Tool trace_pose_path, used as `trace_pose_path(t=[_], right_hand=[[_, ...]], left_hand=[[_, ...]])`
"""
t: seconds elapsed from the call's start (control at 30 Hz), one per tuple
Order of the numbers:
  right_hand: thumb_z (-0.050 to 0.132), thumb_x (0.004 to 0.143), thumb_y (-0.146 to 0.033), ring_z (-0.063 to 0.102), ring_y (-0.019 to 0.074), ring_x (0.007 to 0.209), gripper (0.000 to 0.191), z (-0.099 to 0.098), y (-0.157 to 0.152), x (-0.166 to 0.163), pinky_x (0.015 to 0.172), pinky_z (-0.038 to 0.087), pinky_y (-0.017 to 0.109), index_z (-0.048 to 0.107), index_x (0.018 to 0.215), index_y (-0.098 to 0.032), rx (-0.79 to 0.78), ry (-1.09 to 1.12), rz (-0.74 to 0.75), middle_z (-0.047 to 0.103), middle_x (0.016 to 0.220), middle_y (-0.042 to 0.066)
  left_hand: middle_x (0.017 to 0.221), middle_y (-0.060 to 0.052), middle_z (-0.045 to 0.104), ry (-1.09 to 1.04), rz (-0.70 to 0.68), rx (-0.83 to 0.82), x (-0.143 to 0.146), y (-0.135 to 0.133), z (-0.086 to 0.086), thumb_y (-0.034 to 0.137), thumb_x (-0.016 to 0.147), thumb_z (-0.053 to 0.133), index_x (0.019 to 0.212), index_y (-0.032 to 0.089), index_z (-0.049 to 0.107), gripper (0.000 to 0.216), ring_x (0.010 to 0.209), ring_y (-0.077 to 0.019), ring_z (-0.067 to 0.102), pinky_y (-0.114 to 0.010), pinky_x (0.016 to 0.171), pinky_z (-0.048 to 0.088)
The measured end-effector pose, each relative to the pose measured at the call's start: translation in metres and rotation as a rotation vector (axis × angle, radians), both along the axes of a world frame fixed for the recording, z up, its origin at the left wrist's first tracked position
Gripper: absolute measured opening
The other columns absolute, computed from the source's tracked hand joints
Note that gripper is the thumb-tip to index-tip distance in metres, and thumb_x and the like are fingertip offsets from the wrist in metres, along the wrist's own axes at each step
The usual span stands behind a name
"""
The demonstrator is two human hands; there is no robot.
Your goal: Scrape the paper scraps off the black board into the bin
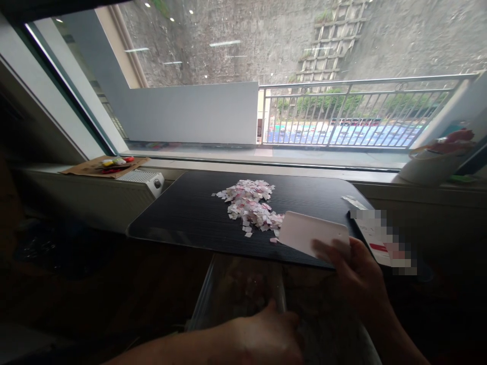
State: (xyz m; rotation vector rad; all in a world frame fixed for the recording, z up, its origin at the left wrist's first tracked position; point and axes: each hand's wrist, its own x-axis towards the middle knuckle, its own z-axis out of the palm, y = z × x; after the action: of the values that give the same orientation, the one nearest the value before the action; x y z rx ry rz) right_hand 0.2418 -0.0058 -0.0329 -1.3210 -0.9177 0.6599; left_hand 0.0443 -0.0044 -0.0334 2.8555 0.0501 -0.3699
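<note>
My right hand (pixel 359 271) pinches a pale, flat, stiff card (pixel 312 230) with rounded corners. The card's left edge touches a heap of small white and pink paper pieces (pixel 249 203) on the dark tabletop (pixel 182 213). Below the front edge of the table, my left hand (pixel 274 329) closes on the side of a clear plastic container (pixel 238 284). Dim light hides most of that container, and I cannot tell whether it is a rigid box or a bag. A few loose paper pieces lie between the card and the table's front edge.
To the right on the table is a white packet (pixel 375 238) with red print, partly blurred out. Behind the table runs the window sill, with a radiator (pixel 146 180) at left bearing brown cardboard (pixel 87 166) and small coloured items. A white pot (pixel 426 165) stands at far right.
</note>
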Motion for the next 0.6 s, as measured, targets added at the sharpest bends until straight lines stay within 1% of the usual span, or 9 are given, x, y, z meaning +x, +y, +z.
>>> trace_pose_path(t=[0.07,0.13,0.23,0.33,0.43,0.53,0.6], right_hand=[[0.081,0.078,-0.055,0.079,0.0279,0.092,0.041,-0.001,0.004,-0.002,0.079,0.067,0.040,0.064,0.099,-0.023,0.013,-0.010,0.012,0.080,0.097,0.006],[0.080,0.078,-0.057,0.079,0.0281,0.091,0.042,-0.003,0.008,-0.008,0.080,0.067,0.041,0.064,0.099,-0.023,0.023,-0.026,0.059,0.080,0.097,0.006],[0.077,0.082,-0.057,0.079,0.0269,0.090,0.041,-0.005,0.010,-0.017,0.082,0.065,0.040,0.065,0.101,-0.024,0.024,-0.064,0.116,0.081,0.097,0.005],[0.076,0.084,-0.055,0.079,0.0263,0.095,0.037,-0.003,0.008,-0.013,0.085,0.065,0.039,0.064,0.103,-0.025,0.033,-0.062,0.083,0.080,0.100,0.005],[0.079,0.081,-0.054,0.079,0.0271,0.093,0.039,-0.002,0.005,-0.003,0.082,0.065,0.039,0.064,0.101,-0.024,0.010,-0.053,0.039,0.081,0.099,0.006],[0.079,0.080,-0.055,0.079,0.0277,0.092,0.039,-0.003,0.002,-0.002,0.081,0.066,0.039,0.064,0.100,-0.025,-0.013,-0.068,0.068,0.081,0.097,0.006],[0.078,0.081,-0.055,0.079,0.0276,0.092,0.038,-0.004,0.003,-0.007,0.082,0.066,0.039,0.065,0.099,-0.025,-0.003,-0.053,0.108,0.081,0.097,0.006]], left_hand=[[0.074,-0.002,0.068,-0.006,0.003,-0.001,-0.001,0.000,-0.004,0.024,0.077,0.077,0.068,0.017,0.067,0.015,0.084,-0.0228,0.060,-0.035,0.062,0.042],[0.074,-0.001,0.068,-0.013,0.005,0.004,-0.001,-0.001,-0.006,0.025,0.078,0.076,0.067,0.017,0.067,0.016,0.082,-0.0221,0.059,-0.035,0.063,0.042],[0.076,-0.001,0.069,-0.022,0.013,0.036,0.000,-0.001,-0.009,0.026,0.080,0.075,0.067,0.017,0.065,0.019,0.081,-0.0217,0.058,-0.035,0.061,0.042],[0.077,-0.002,0.070,-0.025,0.020,0.049,-0.001,-0.002,-0.010,0.025,0.079,0.076,0.067,0.015,0.065,0.019,0.082,-0.0219,0.059,-0.035,0.061,0.043],[0.077,-0.004,0.069,-0.053,0.017,0.006,-0.002,-0.002,-0.010,0.024,0.079,0.076,0.070,0.015,0.068,0.015,0.085,-0.0234,0.061,-0.036,0.065,0.045],[0.076,-0.004,0.068,-0.039,0.011,-0.017,-0.002,-0.002,-0.009,0.024,0.079,0.075,0.074,0.017,0.070,0.010,0.086,-0.0254,0.061,-0.039,0.068,0.047],[0.077,-0.003,0.069,-0.021,0.009,-0.014,-0.002,-0.001,-0.009,0.025,0.079,0.075,0.074,0.018,0.069,0.010,0.087,-0.0255,0.062,-0.040,0.070,0.049]])
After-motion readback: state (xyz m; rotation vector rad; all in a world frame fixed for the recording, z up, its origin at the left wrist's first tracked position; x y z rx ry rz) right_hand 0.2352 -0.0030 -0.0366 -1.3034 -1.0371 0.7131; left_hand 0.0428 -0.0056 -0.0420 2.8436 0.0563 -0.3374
